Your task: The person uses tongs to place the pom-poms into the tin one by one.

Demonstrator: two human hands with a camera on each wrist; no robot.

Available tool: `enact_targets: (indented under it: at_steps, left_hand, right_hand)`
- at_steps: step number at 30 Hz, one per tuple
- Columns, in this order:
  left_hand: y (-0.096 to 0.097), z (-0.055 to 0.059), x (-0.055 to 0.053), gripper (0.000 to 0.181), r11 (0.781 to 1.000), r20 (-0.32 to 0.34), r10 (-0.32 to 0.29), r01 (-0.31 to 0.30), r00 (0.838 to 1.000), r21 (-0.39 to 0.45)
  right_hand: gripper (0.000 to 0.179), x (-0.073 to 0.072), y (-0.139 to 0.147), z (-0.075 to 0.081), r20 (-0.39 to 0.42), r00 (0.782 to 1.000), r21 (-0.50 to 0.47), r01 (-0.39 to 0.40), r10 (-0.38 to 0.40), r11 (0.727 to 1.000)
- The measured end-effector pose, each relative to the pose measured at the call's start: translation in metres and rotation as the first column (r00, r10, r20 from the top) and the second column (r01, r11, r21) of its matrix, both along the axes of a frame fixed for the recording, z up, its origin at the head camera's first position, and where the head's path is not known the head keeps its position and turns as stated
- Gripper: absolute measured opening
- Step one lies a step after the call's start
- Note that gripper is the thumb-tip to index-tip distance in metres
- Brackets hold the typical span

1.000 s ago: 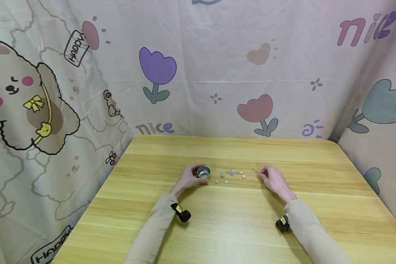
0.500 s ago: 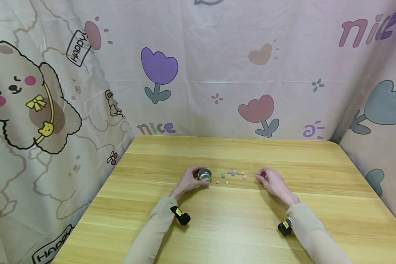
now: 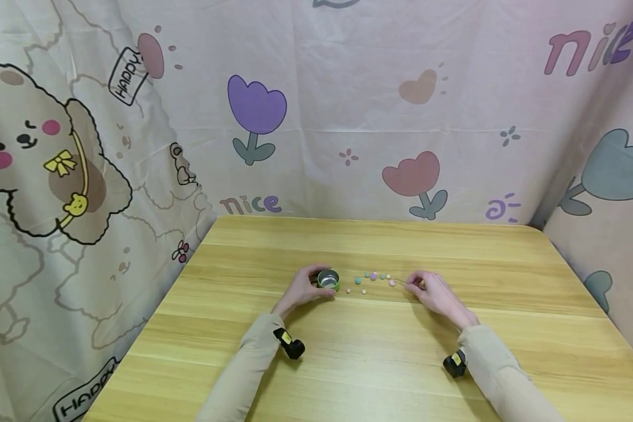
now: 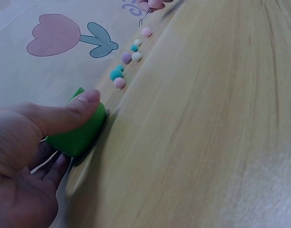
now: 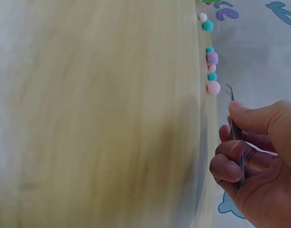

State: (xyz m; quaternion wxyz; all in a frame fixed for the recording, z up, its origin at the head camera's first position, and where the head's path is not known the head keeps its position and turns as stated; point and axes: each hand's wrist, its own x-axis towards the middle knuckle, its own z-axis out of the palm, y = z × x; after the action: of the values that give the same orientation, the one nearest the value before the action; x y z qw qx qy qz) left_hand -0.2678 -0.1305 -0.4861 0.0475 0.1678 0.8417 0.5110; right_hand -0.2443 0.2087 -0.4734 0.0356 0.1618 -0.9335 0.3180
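Note:
My left hand grips a small round tin, green outside and silvery inside, which stands upright on the table. The thumb lies on its near side. In my right hand I pinch thin metal tweezers with curved tips, slightly parted. Those tips are close to a pink pom-pom; nothing shows between them. Several small pom-poms lie between the hands, among them a purple one, a teal one and a pale one. Seen from above, the visible tin floor holds no pom-poms.
The wooden table runs up to a printed cloth at the back, with more cloth hanging at both sides. A black camera sits on each wrist.
My right hand has moved left and slightly nearer, bringing the tweezer tips beside the pink pom-pom. The left hand stays on the tin. The whole head view has shifted slightly.

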Motion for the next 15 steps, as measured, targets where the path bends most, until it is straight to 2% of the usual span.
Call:
enact_targets:
  at_steps: [15]
  left_hand:
    - [0.0004,-0.0004,-0.0003,0.061,1.0,0.006,0.002,-0.002,1.0,-0.002]
  right_hand:
    - [0.006,-0.0029,-0.0028,0.0003,0.027,1.0,0.024,-0.004,0.003,1.0]
